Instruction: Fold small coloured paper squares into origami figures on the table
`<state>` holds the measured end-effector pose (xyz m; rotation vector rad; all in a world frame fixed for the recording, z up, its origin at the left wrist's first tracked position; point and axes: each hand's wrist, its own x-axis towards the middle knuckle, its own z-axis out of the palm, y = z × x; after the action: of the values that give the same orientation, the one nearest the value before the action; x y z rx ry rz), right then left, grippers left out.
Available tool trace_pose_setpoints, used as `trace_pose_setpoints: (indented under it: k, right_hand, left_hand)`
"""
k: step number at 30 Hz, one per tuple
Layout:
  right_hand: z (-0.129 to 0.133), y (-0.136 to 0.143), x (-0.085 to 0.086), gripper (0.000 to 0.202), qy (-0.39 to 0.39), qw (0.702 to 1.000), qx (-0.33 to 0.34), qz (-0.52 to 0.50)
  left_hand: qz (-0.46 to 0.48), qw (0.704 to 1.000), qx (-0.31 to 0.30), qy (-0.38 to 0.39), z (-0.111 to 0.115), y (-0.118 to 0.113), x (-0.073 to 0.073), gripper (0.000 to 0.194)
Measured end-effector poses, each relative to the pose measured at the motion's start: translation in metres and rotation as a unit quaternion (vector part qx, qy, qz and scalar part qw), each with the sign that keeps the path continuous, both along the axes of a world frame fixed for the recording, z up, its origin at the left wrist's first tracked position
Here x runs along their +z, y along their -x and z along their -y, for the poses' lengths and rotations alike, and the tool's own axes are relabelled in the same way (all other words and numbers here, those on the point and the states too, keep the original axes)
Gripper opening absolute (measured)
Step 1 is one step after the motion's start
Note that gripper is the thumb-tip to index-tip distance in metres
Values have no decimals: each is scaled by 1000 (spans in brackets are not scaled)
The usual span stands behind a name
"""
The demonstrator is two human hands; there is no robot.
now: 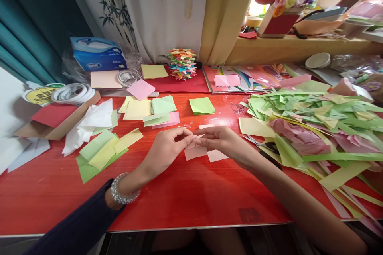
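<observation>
My left hand and my right hand meet over the middle of the red table. Between their fingertips is a small piece of pale pink paper, pinched from both sides and mostly covered by the fingers. Below the hands lie a pink paper slip and a paler slip, flat on the tabletop. Just beyond sits a small stack of light green paper squares. Near my right forearm rest scissors with black handles, partly hidden by the arm and paper.
Folded green paper pieces and cut strips heap up at the right. Yellow and green sheets lie left, near tape rolls in a cardboard box. A colourful folded-paper stack and a blue tissue pack stand behind.
</observation>
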<state>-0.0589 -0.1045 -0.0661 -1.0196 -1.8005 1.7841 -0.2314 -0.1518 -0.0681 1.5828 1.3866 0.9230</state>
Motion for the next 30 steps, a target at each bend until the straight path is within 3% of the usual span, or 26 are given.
trace_pose_setpoints:
  k: [6,14,20,30]
  right_hand:
    - [-3,-1,3,30,7,1000,16,15]
    - [-5,1,-3,28,-5,999,-38,0]
    - [-6,0,-5,27,25,999,-35,-17]
    - [-5,1,-6,27,10,999,-39,2]
  left_hand:
    - [-13,1000,-4,-17,-2,0,1,25]
    - [50,997,-15,52,-9,7,2,23]
    - [58,994,-28,94,-11,10,0,23]
    - [41,996,-37,71,-11,9,1,26]
